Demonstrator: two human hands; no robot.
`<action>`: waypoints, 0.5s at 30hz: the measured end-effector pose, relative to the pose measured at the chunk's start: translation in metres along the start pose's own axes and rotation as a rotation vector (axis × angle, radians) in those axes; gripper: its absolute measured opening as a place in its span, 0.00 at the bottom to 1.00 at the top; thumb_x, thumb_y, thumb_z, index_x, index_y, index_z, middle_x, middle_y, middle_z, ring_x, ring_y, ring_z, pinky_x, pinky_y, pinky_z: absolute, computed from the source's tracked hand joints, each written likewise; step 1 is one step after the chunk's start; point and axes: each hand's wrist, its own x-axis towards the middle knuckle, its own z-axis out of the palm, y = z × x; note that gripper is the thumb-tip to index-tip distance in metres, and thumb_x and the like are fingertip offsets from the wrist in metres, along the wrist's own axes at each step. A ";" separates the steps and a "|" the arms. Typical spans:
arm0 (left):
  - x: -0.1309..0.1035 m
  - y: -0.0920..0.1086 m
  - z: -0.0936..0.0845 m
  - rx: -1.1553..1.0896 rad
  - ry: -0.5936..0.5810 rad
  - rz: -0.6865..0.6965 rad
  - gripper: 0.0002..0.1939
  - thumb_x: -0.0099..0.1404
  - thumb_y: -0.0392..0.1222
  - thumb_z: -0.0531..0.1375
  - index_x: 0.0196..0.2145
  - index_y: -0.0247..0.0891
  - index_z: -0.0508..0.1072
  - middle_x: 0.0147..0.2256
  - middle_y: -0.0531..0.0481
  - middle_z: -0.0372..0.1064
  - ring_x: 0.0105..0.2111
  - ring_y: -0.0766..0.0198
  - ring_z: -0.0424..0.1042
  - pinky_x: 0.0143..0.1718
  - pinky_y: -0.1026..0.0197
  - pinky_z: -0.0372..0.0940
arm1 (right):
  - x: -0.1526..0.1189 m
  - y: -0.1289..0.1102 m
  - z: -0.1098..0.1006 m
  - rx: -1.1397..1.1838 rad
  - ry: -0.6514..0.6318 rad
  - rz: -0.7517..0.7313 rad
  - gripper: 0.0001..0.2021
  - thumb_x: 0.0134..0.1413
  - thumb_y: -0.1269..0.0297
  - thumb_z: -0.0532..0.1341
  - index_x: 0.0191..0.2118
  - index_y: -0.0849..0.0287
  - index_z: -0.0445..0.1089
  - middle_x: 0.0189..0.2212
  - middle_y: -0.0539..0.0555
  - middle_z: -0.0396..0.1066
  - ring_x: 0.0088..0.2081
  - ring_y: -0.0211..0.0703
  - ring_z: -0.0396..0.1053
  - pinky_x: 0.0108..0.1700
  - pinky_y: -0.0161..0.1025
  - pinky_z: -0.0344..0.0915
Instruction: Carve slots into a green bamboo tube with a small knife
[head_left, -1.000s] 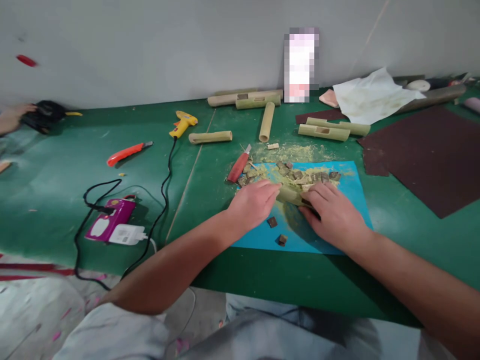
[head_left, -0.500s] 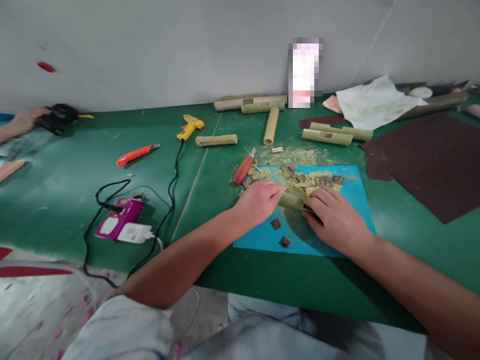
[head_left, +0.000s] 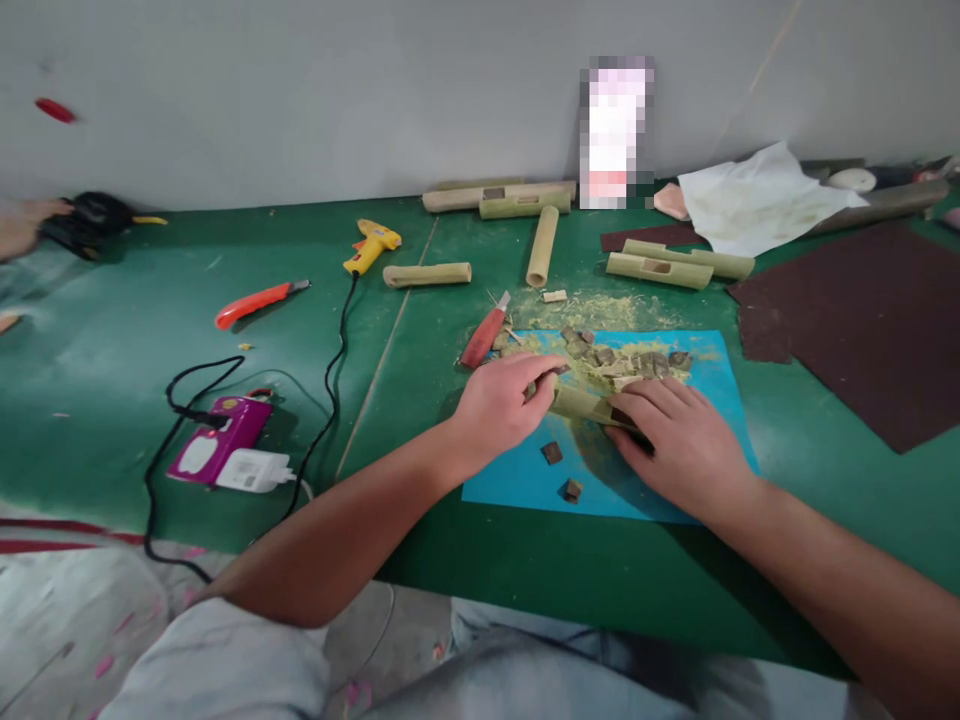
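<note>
My right hand (head_left: pixel 682 440) is closed around a short bamboo tube (head_left: pixel 581 405) with a cut-out opening, lying tilted over a blue sheet (head_left: pixel 510 482). At the tube's left end is my left hand (head_left: pixel 499 405), thumb and forefinger curled together on a small dark brown piece (head_left: pixel 559 370) that looks like folded sandpaper. Two similar small dark squares lie on the sheet, one of them a dark square (head_left: pixel 552 453) just below the tube. Behind my hands, more worn scraps (head_left: pixel 600 355) lie in yellowish bamboo dust. A red-handled knife (head_left: pixel 486 335) rests near my left hand.
Several cut bamboo tubes (head_left: pixel 658 270) lie toward the wall. On the left are a yellow glue gun (head_left: pixel 369 248), an orange utility knife (head_left: pixel 259 304) and a purple power strip (head_left: pixel 225 436) with cords. Large dark brown sheets (head_left: pixel 885 330) lie right. Another person's hand (head_left: pixel 22 225) shows far left.
My left hand has shifted slightly off the tube's left end, and its fingers have parted enough to show the dark piece. My right hand keeps its hold. The view has turned slightly.
</note>
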 end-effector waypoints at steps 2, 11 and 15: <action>0.000 0.001 -0.001 -0.062 0.021 -0.012 0.15 0.71 0.34 0.56 0.49 0.38 0.81 0.41 0.45 0.81 0.37 0.63 0.78 0.39 0.63 0.72 | 0.001 0.000 -0.002 -0.015 0.022 -0.006 0.08 0.65 0.65 0.60 0.45 0.60 0.75 0.41 0.59 0.78 0.40 0.51 0.72 0.39 0.46 0.64; 0.003 0.004 -0.003 -0.407 0.024 -0.355 0.15 0.67 0.39 0.60 0.47 0.36 0.82 0.31 0.47 0.77 0.22 0.70 0.66 0.22 0.66 0.63 | 0.001 0.007 -0.005 0.028 0.019 0.048 0.09 0.64 0.64 0.61 0.46 0.60 0.75 0.44 0.58 0.80 0.43 0.52 0.74 0.40 0.46 0.64; 0.006 0.005 -0.003 -0.523 0.018 -0.469 0.14 0.65 0.40 0.62 0.45 0.36 0.83 0.23 0.52 0.72 0.20 0.69 0.66 0.21 0.66 0.64 | 0.000 0.009 -0.005 0.055 0.029 0.066 0.09 0.64 0.64 0.61 0.47 0.58 0.74 0.43 0.58 0.80 0.43 0.52 0.75 0.41 0.46 0.65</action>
